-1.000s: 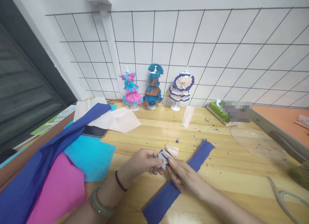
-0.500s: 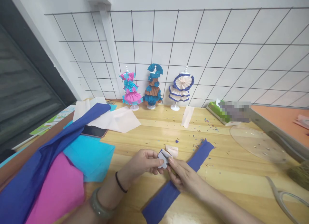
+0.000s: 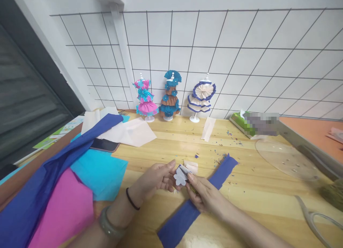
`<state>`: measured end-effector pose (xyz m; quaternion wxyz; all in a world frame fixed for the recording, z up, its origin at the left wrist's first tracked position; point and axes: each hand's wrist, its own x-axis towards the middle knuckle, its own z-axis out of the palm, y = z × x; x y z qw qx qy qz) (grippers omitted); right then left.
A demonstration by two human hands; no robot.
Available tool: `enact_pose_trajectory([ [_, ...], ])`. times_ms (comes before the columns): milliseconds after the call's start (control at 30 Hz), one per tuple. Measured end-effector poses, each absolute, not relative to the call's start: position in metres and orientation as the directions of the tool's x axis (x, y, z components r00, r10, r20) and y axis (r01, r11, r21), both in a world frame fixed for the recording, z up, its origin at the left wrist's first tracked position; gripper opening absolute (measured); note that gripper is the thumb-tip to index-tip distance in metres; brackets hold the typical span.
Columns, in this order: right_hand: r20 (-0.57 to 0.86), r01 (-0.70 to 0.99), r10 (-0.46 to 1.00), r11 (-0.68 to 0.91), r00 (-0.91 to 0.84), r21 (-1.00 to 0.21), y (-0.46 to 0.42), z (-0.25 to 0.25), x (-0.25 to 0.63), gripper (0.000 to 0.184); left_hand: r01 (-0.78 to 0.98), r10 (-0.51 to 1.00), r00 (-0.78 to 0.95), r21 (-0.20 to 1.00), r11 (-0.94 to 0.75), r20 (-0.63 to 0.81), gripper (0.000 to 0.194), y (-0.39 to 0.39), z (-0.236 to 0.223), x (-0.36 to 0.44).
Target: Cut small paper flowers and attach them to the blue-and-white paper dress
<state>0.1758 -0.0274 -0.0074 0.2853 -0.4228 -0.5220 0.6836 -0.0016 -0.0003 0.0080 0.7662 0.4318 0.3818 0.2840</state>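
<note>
A small white flower-shaped piece of paper (image 3: 180, 177), with a bit of blue at its top edge, is between my hands. My right hand (image 3: 202, 192) is closed around what looks like small scissors (image 3: 184, 169). Their grey blade lies by the flower's upper right edge, and their handle is mostly hidden in my palm. My left hand (image 3: 160, 176) is just left of the flower, thumb raised and fingers apart, some fingertips behind the paper. Pale scraps (image 3: 175, 191) show below those fingertips. Under my right hand runs a dark blue crepe paper strip (image 3: 179, 223).
Three dressed mini mannequins (image 3: 171, 98) stand along the wall. Coloured paper sheets (image 3: 104, 173) and a phone (image 3: 104, 145) lie left. Large scissors (image 3: 312, 217), a clear disc (image 3: 286, 158) and a tissue pack (image 3: 242, 125) are right. Blue crumbs (image 3: 197, 156) dot the table.
My left thumb has lifted off the flower and the left fingers have spread, uncovering more of its petals. Pale scraps now show beneath them. My right hand has barely moved.
</note>
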Motion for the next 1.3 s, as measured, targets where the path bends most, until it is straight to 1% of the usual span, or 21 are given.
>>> enact_pose_trajectory([
  [67,-0.276,0.046,0.832,-0.290,-0.482,-0.956,-0.027,-0.008,0.176,0.047,-0.103,0.767,0.548,0.883,0.459,-0.334,0.050,0.000,0.007,-0.002],
  [233,-0.293,0.062,0.835,-0.299,-0.467,-0.952,-0.026,-0.006,0.175,0.046,-0.052,0.793,0.535,0.925,0.376,-0.292,0.033,0.000,-0.003,-0.002],
  [467,-0.300,0.082,0.838,-0.296,-0.456,-0.952,-0.027,-0.007,0.174,0.046,-0.088,0.815,0.490,0.913,0.399,-0.309,0.027,-0.001,-0.010,0.002],
  [700,-0.299,0.058,0.836,-0.308,-0.461,-0.950,-0.029,-0.006,0.174,0.046,-0.096,0.820,0.473,0.906,0.412,-0.323,0.025,-0.001,-0.010,0.004],
  [867,-0.313,0.051,0.846,-0.324,-0.432,-0.945,-0.028,-0.004,0.172,0.047,-0.106,0.826,0.461,0.904,0.415,-0.325,0.026,-0.003,-0.006,0.005],
  [1033,-0.313,0.022,0.844,-0.338,-0.435,-0.941,-0.027,-0.008,0.172,0.047,-0.084,0.824,0.462,0.908,0.410,-0.329,0.027,-0.003,-0.006,0.005],
  [1300,-0.313,0.034,0.846,-0.332,-0.432,-0.943,-0.028,-0.004,0.171,0.047,-0.055,0.824,0.466,0.918,0.392,-0.324,0.030,-0.002,-0.011,0.004],
])
